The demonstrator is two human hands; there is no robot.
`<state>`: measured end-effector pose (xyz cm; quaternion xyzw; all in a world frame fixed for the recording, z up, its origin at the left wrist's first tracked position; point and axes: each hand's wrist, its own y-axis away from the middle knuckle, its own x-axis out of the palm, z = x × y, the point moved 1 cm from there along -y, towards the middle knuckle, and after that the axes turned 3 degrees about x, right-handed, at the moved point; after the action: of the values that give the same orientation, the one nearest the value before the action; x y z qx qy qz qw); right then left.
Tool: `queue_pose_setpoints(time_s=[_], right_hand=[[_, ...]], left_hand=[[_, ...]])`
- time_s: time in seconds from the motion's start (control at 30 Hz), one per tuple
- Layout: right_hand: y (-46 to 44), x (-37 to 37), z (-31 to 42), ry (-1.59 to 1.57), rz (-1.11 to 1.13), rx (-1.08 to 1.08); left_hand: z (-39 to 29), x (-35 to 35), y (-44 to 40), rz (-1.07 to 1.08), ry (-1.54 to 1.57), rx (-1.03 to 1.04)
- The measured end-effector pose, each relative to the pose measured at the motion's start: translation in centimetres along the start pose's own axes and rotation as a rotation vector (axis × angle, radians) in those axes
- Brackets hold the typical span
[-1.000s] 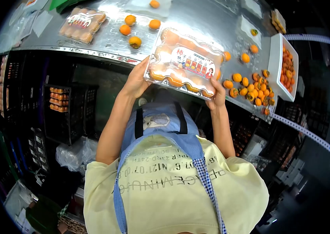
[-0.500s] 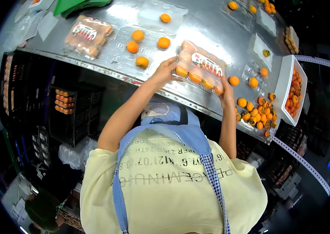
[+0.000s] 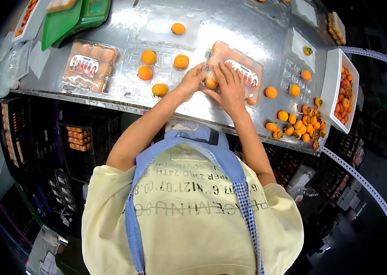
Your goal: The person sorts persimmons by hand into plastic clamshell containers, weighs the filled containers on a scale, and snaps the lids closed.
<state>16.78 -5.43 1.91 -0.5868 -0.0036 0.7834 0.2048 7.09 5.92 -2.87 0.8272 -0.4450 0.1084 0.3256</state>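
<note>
On the table (image 3: 241, 27), one pack (image 3: 252, 73) lies near the front edge. Left of it sits an open tray (image 3: 131, 60) bearing four fruits (image 3: 148, 57); farther left, a second pack (image 3: 92, 66), with a bin (image 3: 59, 27) behind. At right, a fruit pile (image 3: 304, 123) adjoins a box (image 3: 330, 89) of fruit. Below, at left, in poor light, a crate (image 3: 72, 160) appears to hold stacked packs (image 3: 79, 139).

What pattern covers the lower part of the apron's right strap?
Blue-and-white check; the right strap shows best in the head view.
</note>
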Motion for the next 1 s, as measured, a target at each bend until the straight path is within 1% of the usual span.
queue_pose_setpoints(time_s=[0.13, 0.17, 0.2, 0.27, 0.4, 0.53, 0.57, 0.67, 0.7, 0.83, 0.93, 1.0], right_hand=[[-0.5, -0.1, -0.2, 0.008, 0.065, -0.019], [-0.5, 0.2, -0.4, 0.010, 0.082, -0.026], [-0.6, 0.4, -0.4, 0.011, 0.099, -0.039], [-0.9, 0.2, -0.1, -0.014, 0.115, -0.037], [-1.3, -0.3, -0.1, -0.055, 0.161, -0.010], [-1.1, 0.4, -0.1, 0.004, 0.183, -0.048], [-1.1, 0.6, -0.1, 0.033, 0.174, -0.096], [-1.1, 1.2, -0.2, 0.127, 0.184, -0.132], [-1.2, 1.4, -0.3, 0.164, 0.169, -0.175], [-1.3, 1.2, -0.4, 0.246, 0.222, -0.208], [-1.1, 1.3, -0.6, 0.254, 0.226, -0.257], [-0.8, 1.7, -1.0, 0.270, 0.189, -0.298]], left_hand=[[-0.1, 0.0, 0.3, 0.020, 0.033, -0.012], [1.7, -0.8, -1.0, 0.000, 0.082, 0.006], [2.2, -1.2, -1.1, 0.018, 0.055, 0.040], [1.3, -0.9, -0.5, -0.016, 0.051, -0.018], [1.2, -0.9, -0.2, 0.088, 0.286, -0.012], [0.4, -0.5, 0.3, 0.015, 0.241, -0.036], [1.0, -0.7, -0.1, 0.026, 0.242, -0.009], [1.9, -0.6, -0.7, 0.005, 0.206, 0.039], [1.9, -0.4, -0.7, -0.017, 0.199, 0.061], [2.5, -0.4, -0.7, -0.042, 0.168, 0.086], [3.1, -0.2, -0.8, -0.085, 0.112, 0.100], [3.5, -0.3, -0.8, -0.063, 0.115, 0.118]])
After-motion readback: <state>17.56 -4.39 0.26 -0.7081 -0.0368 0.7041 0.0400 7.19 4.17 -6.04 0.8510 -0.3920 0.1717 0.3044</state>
